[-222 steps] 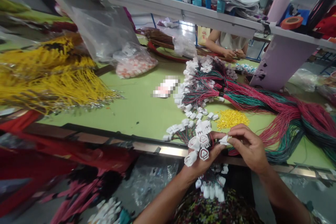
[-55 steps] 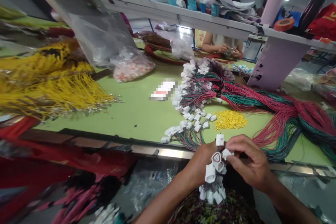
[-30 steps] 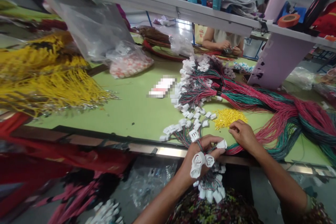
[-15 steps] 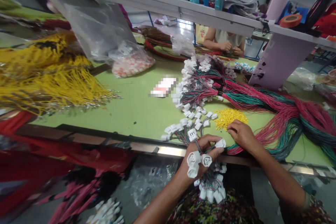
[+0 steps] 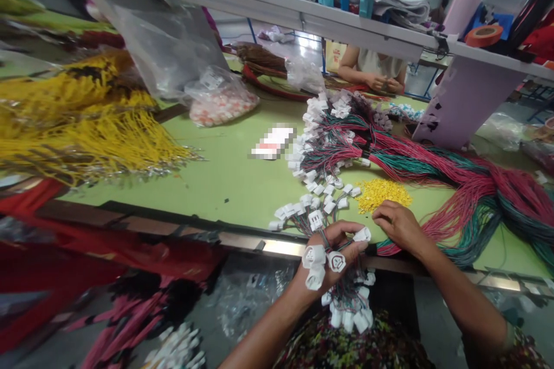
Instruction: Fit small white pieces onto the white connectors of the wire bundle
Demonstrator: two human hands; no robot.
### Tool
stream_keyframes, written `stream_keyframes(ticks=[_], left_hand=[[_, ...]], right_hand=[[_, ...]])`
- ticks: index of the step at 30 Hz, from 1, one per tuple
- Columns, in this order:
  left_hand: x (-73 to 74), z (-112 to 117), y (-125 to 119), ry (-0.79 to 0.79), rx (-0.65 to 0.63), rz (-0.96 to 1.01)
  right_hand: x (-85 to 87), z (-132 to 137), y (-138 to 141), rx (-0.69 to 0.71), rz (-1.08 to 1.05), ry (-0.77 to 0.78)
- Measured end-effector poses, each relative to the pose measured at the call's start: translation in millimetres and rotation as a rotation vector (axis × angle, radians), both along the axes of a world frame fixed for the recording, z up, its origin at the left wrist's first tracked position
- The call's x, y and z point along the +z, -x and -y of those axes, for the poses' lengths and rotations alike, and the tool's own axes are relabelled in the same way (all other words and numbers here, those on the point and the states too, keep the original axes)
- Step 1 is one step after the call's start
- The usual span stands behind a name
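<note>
My left hand [image 5: 337, 248] is closed on a white connector [image 5: 362, 234], pinched between thumb and forefinger. More white connectors [image 5: 336, 261] on thin wires stick out around its fingers and over the wrist. My right hand [image 5: 398, 223] has its fingertips pinched together just to the right of that connector, and anything between them is too small to make out. Right behind it lies a heap of tiny yellow pieces [image 5: 383, 193]. Further connectors [image 5: 350, 318] hang below my left hand, and others [image 5: 298, 207] lie on the green tabletop [image 5: 220, 179] behind it.
A thick bundle of pink and green wires [image 5: 437, 164] stretches across the right side. Yellow wires [image 5: 95, 138] are piled at left, near a plastic bag of orange and white parts [image 5: 223, 106]. A shelf [image 5: 268, 3] spans above; a person [image 5: 372, 69] sits opposite.
My right hand's fingertips have drawn slightly away from the yellow heap, towards the connector in my left hand. The whole view has shifted a little; my left hand keeps its grip.
</note>
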State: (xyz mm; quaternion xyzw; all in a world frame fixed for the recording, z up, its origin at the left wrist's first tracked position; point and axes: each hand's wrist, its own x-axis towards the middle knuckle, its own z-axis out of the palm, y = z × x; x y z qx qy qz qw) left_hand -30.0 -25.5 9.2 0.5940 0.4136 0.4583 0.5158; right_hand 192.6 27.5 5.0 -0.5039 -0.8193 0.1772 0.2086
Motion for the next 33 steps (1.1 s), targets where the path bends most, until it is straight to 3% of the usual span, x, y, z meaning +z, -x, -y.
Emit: stream_keyframes(ticks=[15,18,22,25,33], left_hand=[[-0.9,1,1,0.034,-0.009,0.016],[-3.4,1,0,0.038,0.004,0.045],[-5.2,0,-1,0.007,0.044,0.051],[-5.8,1,-1,-0.061,0.077,0.033],[-7.7,5,-4,-0.133,0.113,0.007]], right_hand=[[-1.6,0,0,-0.035,-0.131,0.033],[9.4,8,4,-0.052,-0.215,0.009],[40.4,35,16,-0.016,-0.560,-0.006],[58.8,54,26,0.025,-0.617,0.024],[58.9,66,34,0.030,-0.543,-0.069]])
